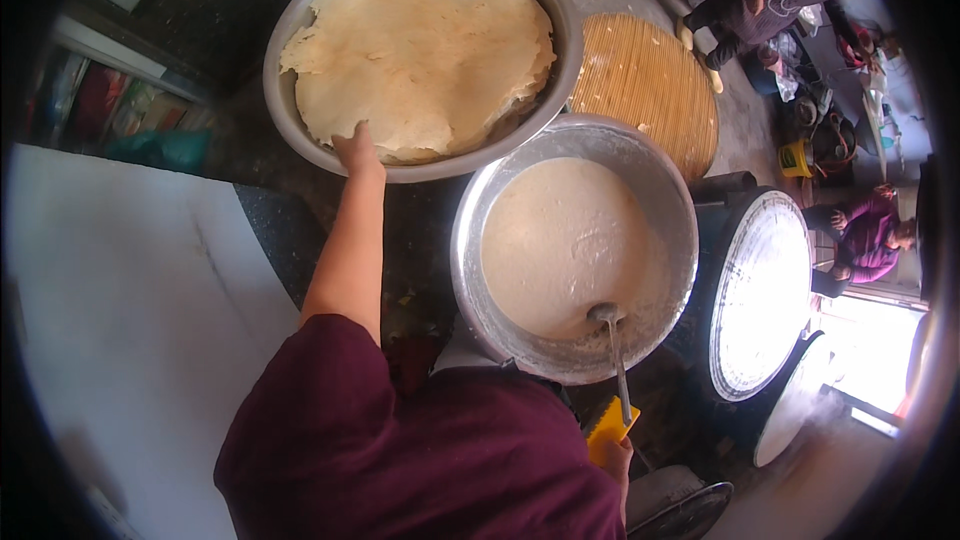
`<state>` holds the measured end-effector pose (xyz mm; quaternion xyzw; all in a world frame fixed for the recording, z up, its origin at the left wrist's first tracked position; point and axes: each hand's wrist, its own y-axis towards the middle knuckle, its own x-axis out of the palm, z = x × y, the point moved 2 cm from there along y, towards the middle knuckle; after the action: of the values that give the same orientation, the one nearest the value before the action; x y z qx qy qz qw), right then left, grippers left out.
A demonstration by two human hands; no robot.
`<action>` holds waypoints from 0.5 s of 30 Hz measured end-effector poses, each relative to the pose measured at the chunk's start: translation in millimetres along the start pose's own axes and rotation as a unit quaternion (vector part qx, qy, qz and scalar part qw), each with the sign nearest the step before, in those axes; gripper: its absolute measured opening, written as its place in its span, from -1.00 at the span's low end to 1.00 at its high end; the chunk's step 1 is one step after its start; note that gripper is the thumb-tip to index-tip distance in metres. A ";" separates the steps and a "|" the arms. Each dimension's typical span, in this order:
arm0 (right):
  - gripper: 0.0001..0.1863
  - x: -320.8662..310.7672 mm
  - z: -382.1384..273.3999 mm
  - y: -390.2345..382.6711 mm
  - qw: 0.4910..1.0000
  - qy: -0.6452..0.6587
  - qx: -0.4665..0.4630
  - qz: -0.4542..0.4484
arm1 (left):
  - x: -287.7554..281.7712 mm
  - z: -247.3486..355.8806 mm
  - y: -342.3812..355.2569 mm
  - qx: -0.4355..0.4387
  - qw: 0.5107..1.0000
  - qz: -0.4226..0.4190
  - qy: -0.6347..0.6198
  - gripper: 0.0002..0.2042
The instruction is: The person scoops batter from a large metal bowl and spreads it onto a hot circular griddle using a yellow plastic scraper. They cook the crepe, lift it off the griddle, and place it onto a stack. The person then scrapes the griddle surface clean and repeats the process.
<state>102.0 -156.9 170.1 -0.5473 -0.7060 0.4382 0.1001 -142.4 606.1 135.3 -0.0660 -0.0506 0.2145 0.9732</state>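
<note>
Left hand point(358, 152) is right at the near rim of the big basin point(569, 40), by the flatbread point(420, 50); can't tell if the fingers pinch it. Bread spreads away from them, roundish, so no real long axis. Right hand point(619, 462), well apart, grips a yellow scraper point(606, 428) facing the batter bowl point(676, 240), long axis unclear.

I'm losing most of the right hand point(618, 465), holding the yellow scraper point(606, 430), behind the maroon shirt point(450, 445). I'm not making out all the left hand's point(360, 152) fingers at the flatbread point(430, 50). The upper edge is clipping the steel basin's point(415, 175) rim. Glare is washing out the griddle point(762, 290); steam is blurring the pale disc point(785, 410) beyond.
</note>
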 end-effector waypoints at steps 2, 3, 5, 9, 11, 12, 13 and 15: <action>-0.69 3.4 1.8 -3.4 1.000 0.000 0.006 0.001 | 13.4 11.4 -21.5 0.225 0.929 -0.008 0.295 -0.37; -0.69 5.3 1.3 -4.7 1.000 0.006 0.006 -0.004 | 28.7 13.8 -31.9 0.283 0.868 -0.056 0.405 -0.30; -0.68 8.7 -1.5 -7.1 1.000 0.007 0.006 -0.013 | 57.6 15.3 -59.4 0.410 0.801 -0.094 0.426 -0.28; -0.65 7.3 -7.0 -11.1 1.000 0.008 0.017 0.007 | 82.3 20.4 -59.8 0.329 0.826 -0.062 0.454 -0.26; -0.64 4.9 -5.6 -13.0 0.999 0.019 0.024 0.017 | 74.6 26.7 -48.4 0.297 0.845 -0.031 0.444 -0.23; -0.64 4.6 -3.7 -13.8 0.999 0.023 0.029 0.014 | 67.4 29.1 -44.1 0.275 0.863 -0.039 0.421 -0.24; -0.64 5.0 -1.4 -14.3 0.999 0.026 0.034 0.008 | 59.6 30.4 -42.9 0.253 0.880 -0.046 0.399 -0.25; -0.65 8.0 2.7 -12.8 1.000 0.009 0.028 0.007 | 48.4 27.9 -57.2 0.271 0.886 -0.071 0.369 -0.26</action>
<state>88.4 -151.6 175.1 -0.5532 -0.6883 0.4541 0.1183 -78.7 578.2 174.7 0.1298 0.3680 0.1103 0.9141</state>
